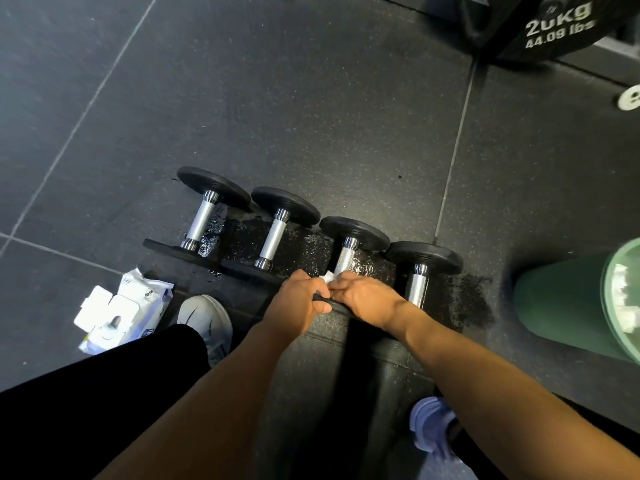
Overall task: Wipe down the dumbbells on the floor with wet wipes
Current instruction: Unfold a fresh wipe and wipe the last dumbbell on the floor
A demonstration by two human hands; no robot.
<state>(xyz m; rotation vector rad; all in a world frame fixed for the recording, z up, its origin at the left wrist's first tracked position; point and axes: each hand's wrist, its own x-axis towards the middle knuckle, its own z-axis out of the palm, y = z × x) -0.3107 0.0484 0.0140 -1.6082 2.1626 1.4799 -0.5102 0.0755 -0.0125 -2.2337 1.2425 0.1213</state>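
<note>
Several black dumbbells with chrome handles lie side by side on the dark rubber floor. My hands meet over the third dumbbell [349, 249], counted from the left. My left hand [298, 303] grips the rim of its near black plate. My right hand [367, 297] presses a white wet wipe [328, 277] against the lower end of its chrome handle. The first dumbbell [202, 220], second dumbbell [275, 233] and fourth dumbbell [419, 282] lie untouched. Wet patches shine on the floor between them.
An open white wet-wipe pack [119, 310] lies on the floor at the left, beside my grey shoe [207, 317]. A green bin [581, 303] with used wipes stands at the right. A black 20 kg weight plate [540, 26] leans at the top right. My blue shoe [433, 424] is below.
</note>
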